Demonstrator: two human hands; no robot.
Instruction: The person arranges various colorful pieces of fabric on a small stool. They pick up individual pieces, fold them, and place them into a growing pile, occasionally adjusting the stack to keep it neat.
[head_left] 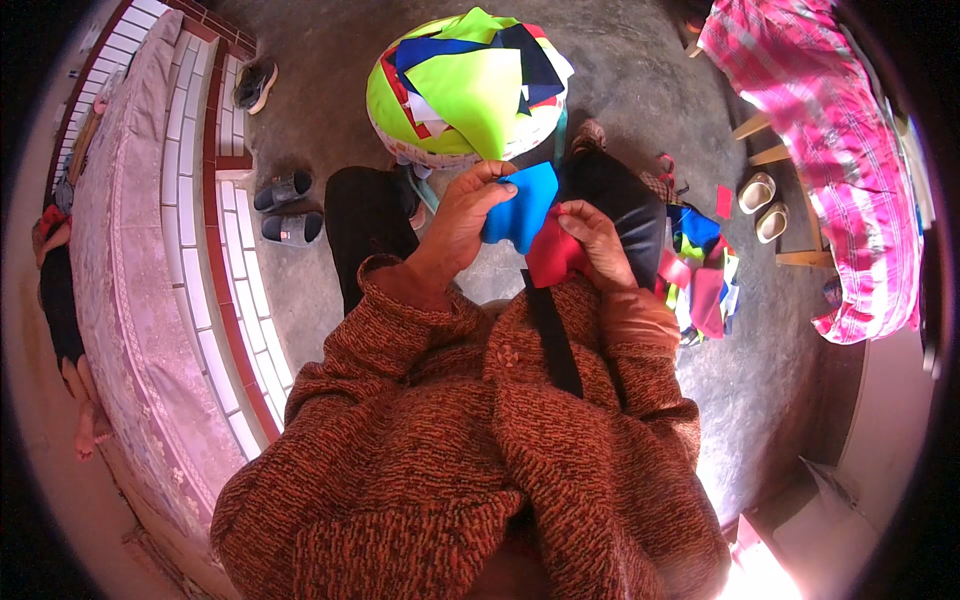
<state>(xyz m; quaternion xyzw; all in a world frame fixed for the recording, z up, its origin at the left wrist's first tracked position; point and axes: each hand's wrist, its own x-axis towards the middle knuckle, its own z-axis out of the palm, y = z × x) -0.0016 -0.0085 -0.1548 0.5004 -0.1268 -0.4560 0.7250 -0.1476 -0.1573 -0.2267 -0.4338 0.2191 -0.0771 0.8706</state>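
within the left hand (pixel 462 213), pinched closed: blue cloth (pixel 522 205). just beside, the right hand (pixel 603 245) pinches red cloth (pixel 550 258). i'd hold edges flat.

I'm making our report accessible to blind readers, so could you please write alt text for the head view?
The left hand holds a blue cloth piece and the right hand a red piece, close together in front of a brown knitted sweater. Ahead sits a rounded heap of lime, navy and red pieces; more scraps lie on the floor to the right.
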